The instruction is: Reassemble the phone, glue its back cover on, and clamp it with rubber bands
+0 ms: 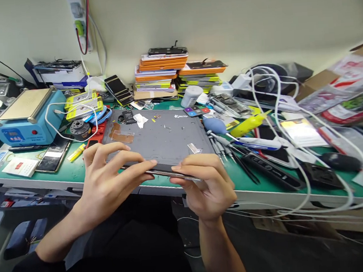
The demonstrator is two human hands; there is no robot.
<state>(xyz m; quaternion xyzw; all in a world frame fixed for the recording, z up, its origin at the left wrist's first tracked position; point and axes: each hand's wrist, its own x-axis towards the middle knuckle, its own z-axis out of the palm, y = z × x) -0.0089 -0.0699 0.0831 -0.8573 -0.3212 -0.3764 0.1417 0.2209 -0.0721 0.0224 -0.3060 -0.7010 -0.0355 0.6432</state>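
Note:
Both my hands hold a thin smartphone (162,172) flat, edge-on to the camera, just above the front edge of the bench. My left hand (109,175) grips its left end, fingers arched over the top and the thumb along the near edge. My right hand (204,182) is wrapped round its right end, fingers curled over the top edge. Behind the phone lies a grey work mat (162,135) with bits of tape, small parts and screws on it.
A blue heating plate (26,119) stands at the left, another phone (53,156) near it. Stacked boxes (164,72) line the wall. Screwdrivers and tweezers (229,147), a yellow bottle (249,124) and white cables (295,144) crowd the right of the green bench (74,171).

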